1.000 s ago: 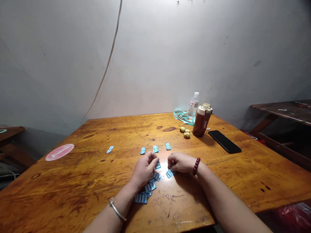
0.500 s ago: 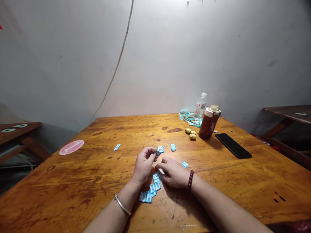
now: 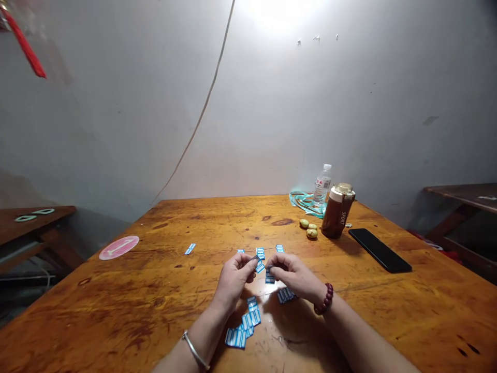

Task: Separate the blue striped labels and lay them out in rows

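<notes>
Both hands are raised above the middle of a wooden table, close together. My left hand (image 3: 233, 280) pinches a small blue-and-white striped card (image 3: 260, 267) between thumb and fingers. Another such striped card (image 3: 270, 280) hangs from the fingertips of my right hand (image 3: 297, 277). Below them on the table lies an overlapping row of similar striped cards (image 3: 252, 317). A further group of cards (image 3: 285, 296) lies under my right hand, partly hidden. Beyond the hands are small card groups (image 3: 279, 248), and a single card (image 3: 190, 248) lies to the left.
On the right stand a brown sports bottle (image 3: 338, 212) and a clear water bottle (image 3: 322, 185), with teal ribbon (image 3: 301, 199) beside it. Several yellowish oval fruits (image 3: 311, 233) and a black phone (image 3: 379, 250) lie nearby. A pink round sticker (image 3: 119, 247) is at the left edge.
My right hand has lifted off the card row, and a striped card now shows in its fingers. The view has tilted up slightly, so everything sits lower.
</notes>
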